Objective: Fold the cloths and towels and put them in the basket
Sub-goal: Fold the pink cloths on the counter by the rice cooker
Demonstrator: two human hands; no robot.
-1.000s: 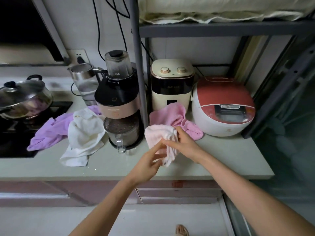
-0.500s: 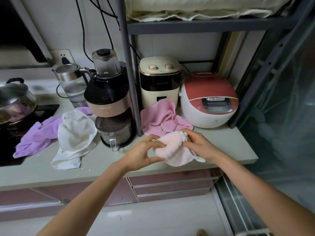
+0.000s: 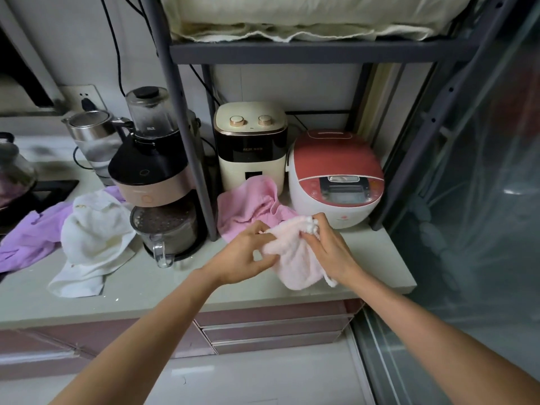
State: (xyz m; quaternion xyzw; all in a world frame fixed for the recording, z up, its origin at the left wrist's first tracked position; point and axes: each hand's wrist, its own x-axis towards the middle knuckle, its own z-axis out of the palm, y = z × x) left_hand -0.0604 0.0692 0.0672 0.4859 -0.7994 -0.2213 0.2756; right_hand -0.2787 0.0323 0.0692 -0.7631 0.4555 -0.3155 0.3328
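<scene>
Both hands gathering a pale pink cloth [image 3: 295, 260] above the front edge of the tabletop [image 3: 146, 290].

The left hand [image 3: 244, 257] has its grip curled round the cloth's left side, thumb and fingers pinching the fabric; the right hand [image 3: 327, 248] has its grip closed on a bunched corner at the cloth's upper right, the rest hanging down below the hands. Just behind, a darker pink towel [image 3: 248, 206] lies crumpled on the tabletop before a cream appliance [image 3: 249, 144] and beside a red rice cooker [image 3: 336, 176]. To the left, a white towel [image 3: 93, 241] overlaps a purple cloth [image 3: 29, 244], next to a blender [image 3: 157, 176] and a kettle [image 3: 93, 138]. No basket appears in this view.
</scene>
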